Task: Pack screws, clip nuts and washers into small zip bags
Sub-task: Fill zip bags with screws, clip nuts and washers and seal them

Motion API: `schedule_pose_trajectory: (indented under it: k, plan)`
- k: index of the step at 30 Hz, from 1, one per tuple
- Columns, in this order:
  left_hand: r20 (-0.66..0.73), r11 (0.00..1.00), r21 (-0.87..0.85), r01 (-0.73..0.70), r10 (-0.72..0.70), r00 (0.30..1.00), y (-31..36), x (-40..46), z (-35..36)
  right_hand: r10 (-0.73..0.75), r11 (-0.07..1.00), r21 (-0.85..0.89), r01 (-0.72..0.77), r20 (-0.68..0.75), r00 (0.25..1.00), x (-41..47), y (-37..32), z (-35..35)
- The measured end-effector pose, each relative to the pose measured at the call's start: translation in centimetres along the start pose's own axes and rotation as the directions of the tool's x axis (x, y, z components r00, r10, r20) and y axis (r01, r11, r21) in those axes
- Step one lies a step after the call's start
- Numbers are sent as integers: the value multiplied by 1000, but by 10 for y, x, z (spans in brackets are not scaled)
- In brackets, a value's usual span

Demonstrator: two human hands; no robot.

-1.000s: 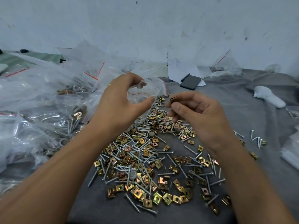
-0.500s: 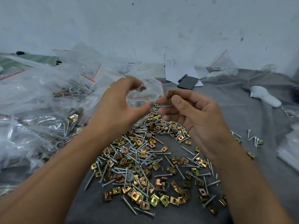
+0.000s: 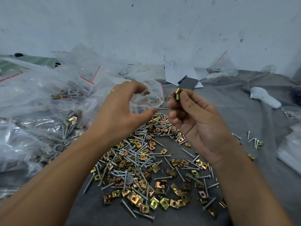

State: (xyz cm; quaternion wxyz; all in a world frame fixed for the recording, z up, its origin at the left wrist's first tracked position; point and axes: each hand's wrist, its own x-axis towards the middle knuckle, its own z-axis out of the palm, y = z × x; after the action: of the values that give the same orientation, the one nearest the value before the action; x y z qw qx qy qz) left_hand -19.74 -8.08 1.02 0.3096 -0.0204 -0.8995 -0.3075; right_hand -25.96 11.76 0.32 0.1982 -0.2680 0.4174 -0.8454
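My left hand (image 3: 123, 110) holds a small clear zip bag (image 3: 146, 98) with a red seal line, its mouth spread between thumb and fingers. Just to the right of the bag's mouth, my right hand (image 3: 193, 118) pinches brass-coloured clip nuts (image 3: 177, 93) between thumb and fingertips. A small metal piece shows in the gap between nuts and bag. Below both hands a heap of loose screws, clip nuts and grey washers (image 3: 146, 165) lies on the grey cloth.
Piled filled and unfilled plastic bags (image 3: 40, 115) cover the left side. A dark phone with a pen (image 3: 189, 83) lies on paper at the back. A white object (image 3: 263, 97) is far right, a few screws (image 3: 254, 141) nearby.
My right hand has risen and turned palm-up, carrying the clip nuts up beside the bag's mouth. My left hand has lifted the bag slightly and kept it open.
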Motion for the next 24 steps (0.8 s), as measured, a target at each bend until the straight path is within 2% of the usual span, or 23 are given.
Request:
schedule_pose_trajectory:
  k: [4,11,13,14,15,16,18,21,24]
  plan:
    - [-8,1000,2,-9,9,1000,-2,0,1,32,998,62,-32,8,999,-1,1,0]
    - [-13,999,3,-33,33,999,-4,0,3,50,996,68,-51,19,999,-1,2,-2]
    - [-3,1000,3,-30,30,1000,-4,0,3,14,1000,-14,-14,-11,1000,0,2,-2]
    - [5,1000,9,-30,30,1000,-4,0,3,-37,990,-137,31,-40,999,0,2,-2]
    - [13,999,17,-32,31,999,-4,0,4,-115,945,-314,89,-66,991,1,2,-2]
    - [21,999,27,-35,35,999,-3,0,4,-211,851,-504,146,-73,975,2,3,-2]
    - [39,997,57,-47,44,998,-2,0,6,-384,583,-783,215,-33,923,4,4,-1]
    - [50,992,102,-77,73,996,1,-1,8,-488,245,-941,235,90,868,7,8,0]
    - [69,991,91,-100,94,993,1,-3,10,-496,53,-966,254,195,846,8,11,5]
